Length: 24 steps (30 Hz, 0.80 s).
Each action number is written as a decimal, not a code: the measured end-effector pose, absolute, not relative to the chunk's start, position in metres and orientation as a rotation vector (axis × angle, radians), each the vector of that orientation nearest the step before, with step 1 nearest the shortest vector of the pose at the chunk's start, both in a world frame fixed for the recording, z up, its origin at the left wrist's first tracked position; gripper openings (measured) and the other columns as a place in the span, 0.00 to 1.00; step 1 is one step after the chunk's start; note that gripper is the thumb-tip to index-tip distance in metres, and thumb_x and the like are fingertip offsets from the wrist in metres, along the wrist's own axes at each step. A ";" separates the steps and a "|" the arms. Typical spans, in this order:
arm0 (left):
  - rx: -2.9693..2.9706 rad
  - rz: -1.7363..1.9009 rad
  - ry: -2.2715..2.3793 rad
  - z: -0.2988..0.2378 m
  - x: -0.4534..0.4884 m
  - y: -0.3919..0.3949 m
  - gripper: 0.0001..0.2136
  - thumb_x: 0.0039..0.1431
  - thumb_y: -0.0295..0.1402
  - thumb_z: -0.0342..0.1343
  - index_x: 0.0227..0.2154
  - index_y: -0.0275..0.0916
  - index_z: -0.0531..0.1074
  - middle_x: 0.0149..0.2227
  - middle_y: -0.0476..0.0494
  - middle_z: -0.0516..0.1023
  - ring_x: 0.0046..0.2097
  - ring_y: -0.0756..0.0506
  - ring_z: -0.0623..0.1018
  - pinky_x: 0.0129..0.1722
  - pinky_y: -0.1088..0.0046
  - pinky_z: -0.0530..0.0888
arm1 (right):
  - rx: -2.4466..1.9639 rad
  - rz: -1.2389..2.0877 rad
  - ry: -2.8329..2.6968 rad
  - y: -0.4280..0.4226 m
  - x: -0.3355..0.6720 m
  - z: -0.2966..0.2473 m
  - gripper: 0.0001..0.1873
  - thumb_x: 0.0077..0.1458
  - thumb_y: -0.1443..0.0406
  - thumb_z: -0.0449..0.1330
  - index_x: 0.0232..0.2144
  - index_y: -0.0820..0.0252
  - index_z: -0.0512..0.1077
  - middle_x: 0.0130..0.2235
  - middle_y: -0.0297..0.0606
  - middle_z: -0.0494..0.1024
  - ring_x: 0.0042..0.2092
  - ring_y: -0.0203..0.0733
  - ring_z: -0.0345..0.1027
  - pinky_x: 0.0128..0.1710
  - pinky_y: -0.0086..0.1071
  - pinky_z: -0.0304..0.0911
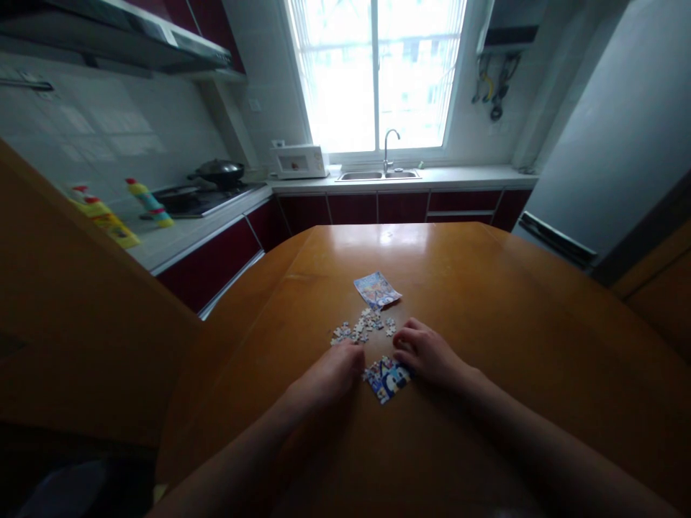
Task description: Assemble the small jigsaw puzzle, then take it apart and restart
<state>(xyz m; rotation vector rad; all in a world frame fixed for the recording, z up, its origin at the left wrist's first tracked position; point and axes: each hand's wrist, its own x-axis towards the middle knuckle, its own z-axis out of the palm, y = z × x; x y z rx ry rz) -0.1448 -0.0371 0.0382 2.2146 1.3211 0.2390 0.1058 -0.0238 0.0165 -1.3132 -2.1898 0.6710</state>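
A partly joined jigsaw puzzle [386,380] with a blue cartoon face lies flat on the wooden table, between my two hands. My left hand [342,365] is closed at its left edge, the fingertips turned inward; whatever they pinch is hidden. At the upper right edge of the puzzle, my right hand [426,352] rests with curled fingers, the thumb side against it. Just beyond my hands lies a loose heap of jigsaw pieces [363,325], several of them pale side up. Behind the heap is a printed picture sheet [376,289], slightly creased.
The brown wooden table [486,302] has a rounded outline. Left of it, a counter carries cleaner bottles [150,203] and a black wok [219,173] on a stove. A sink [361,175] and a white microwave [299,162] stand below the window; a fridge [610,137] is on the right.
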 end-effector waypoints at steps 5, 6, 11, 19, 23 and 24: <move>2.314 0.402 1.376 0.046 -0.137 -0.032 0.07 0.62 0.26 0.55 0.30 0.37 0.77 0.41 0.41 0.73 0.42 0.44 0.73 0.43 0.69 0.70 | -1.376 0.608 -2.287 -0.026 0.102 0.019 0.03 0.57 0.66 0.65 0.37 0.57 0.76 0.40 0.38 0.75 0.42 0.43 0.70 0.43 0.33 0.61; 2.345 0.406 1.354 0.048 -0.135 -0.032 0.05 0.63 0.28 0.56 0.33 0.38 0.77 0.43 0.41 0.73 0.44 0.43 0.73 0.46 0.68 0.69 | -1.418 0.585 -2.257 -0.024 0.099 0.018 0.03 0.58 0.66 0.64 0.36 0.57 0.75 0.39 0.38 0.76 0.42 0.43 0.70 0.42 0.33 0.61; 2.375 0.267 1.301 0.045 -0.129 -0.040 0.10 0.55 0.35 0.68 0.36 0.39 0.76 0.45 0.42 0.73 0.47 0.40 0.71 0.46 0.66 0.68 | -1.454 0.592 -1.997 -0.011 0.086 0.010 0.07 0.65 0.66 0.57 0.43 0.57 0.74 0.44 0.40 0.76 0.42 0.42 0.71 0.44 0.33 0.62; 2.215 0.403 1.204 0.035 -0.127 -0.044 0.04 0.57 0.23 0.57 0.29 0.37 0.71 0.33 0.48 0.75 0.37 0.47 0.72 0.38 0.73 0.67 | -1.096 0.584 -2.262 -0.032 0.099 0.011 0.08 0.59 0.60 0.65 0.40 0.56 0.76 0.45 0.41 0.75 0.51 0.48 0.65 0.53 0.40 0.60; 2.183 0.522 1.152 0.032 -0.128 -0.038 0.08 0.63 0.26 0.53 0.32 0.37 0.77 0.32 0.47 0.78 0.36 0.47 0.75 0.38 0.73 0.68 | -1.062 0.570 -2.384 -0.037 0.096 0.011 0.10 0.55 0.60 0.69 0.39 0.56 0.77 0.46 0.40 0.75 0.51 0.50 0.64 0.54 0.44 0.57; 2.170 0.540 1.139 0.032 -0.127 -0.037 0.09 0.64 0.27 0.52 0.33 0.37 0.78 0.32 0.47 0.79 0.35 0.47 0.75 0.37 0.74 0.68 | -1.065 0.578 -2.375 -0.036 0.094 0.010 0.07 0.57 0.61 0.67 0.38 0.56 0.76 0.45 0.40 0.76 0.50 0.49 0.64 0.53 0.43 0.57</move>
